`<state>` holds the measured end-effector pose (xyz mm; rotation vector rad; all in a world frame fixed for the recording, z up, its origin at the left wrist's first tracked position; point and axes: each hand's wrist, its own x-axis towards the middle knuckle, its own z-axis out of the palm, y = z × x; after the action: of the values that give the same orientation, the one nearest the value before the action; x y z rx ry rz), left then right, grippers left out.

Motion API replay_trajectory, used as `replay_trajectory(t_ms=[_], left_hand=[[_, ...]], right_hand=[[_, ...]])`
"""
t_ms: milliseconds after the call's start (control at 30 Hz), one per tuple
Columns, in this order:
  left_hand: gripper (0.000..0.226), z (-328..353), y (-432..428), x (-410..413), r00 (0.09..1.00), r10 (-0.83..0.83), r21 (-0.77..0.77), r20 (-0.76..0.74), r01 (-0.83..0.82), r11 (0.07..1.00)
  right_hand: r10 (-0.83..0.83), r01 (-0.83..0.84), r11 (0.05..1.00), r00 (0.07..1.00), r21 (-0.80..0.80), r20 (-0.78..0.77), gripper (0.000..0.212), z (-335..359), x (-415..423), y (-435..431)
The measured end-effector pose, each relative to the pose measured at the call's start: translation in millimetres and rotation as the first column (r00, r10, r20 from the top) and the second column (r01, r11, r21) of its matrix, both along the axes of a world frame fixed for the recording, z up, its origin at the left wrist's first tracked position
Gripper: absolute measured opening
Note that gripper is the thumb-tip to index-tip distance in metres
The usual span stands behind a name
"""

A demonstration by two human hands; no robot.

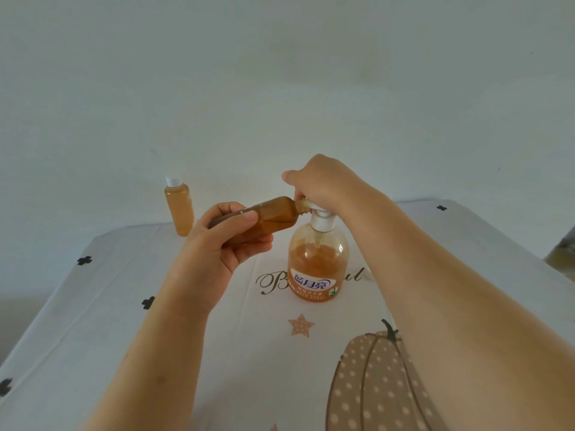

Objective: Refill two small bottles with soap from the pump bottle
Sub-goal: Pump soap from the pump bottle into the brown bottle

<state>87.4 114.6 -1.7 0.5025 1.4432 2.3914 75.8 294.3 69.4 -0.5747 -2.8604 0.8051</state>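
The pump bottle (317, 269) of orange soap stands upright in the middle of the table. My right hand (320, 181) rests on top of its white pump head, fingers curled over it. My left hand (224, 241) grips a small amber bottle (273, 213), tipped almost on its side, with its uncapped neck against the pump spout. It holds orange soap. A second small bottle (179, 208) stands upright at the far left of the table, capped in white and nearly full of orange soap.
The table wears a white cloth (124, 306) printed with a pumpkin, a star, black clovers and script lettering. A pale wall rises right behind the far edge. A dark object (561, 253) shows at the right edge of the view.
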Motion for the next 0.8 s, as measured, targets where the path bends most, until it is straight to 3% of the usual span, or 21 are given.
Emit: replay_trajectory(t_ms=[333, 600, 800], left_hand=[[0.018, 7, 1, 6, 1.000, 0.005, 0.040, -0.023, -0.004, 0.999], [0.015, 4, 0, 4, 1.000, 0.014, 0.039, -0.020, -0.013, 0.999], [0.030, 1, 0, 0, 0.999, 0.039, 0.024, 0.006, -0.039, 0.999]], right_hand=[[0.067, -0.067, 0.993, 0.998, 0.094, 0.012, 0.037, 21, 10, -3], [0.042, -0.041, 0.997, 0.999, 0.067, -0.016, 0.042, 16, 11, -4], [0.023, -0.022, 0.996, 1.000, 0.081, -0.012, 0.039, 2, 3, -2]])
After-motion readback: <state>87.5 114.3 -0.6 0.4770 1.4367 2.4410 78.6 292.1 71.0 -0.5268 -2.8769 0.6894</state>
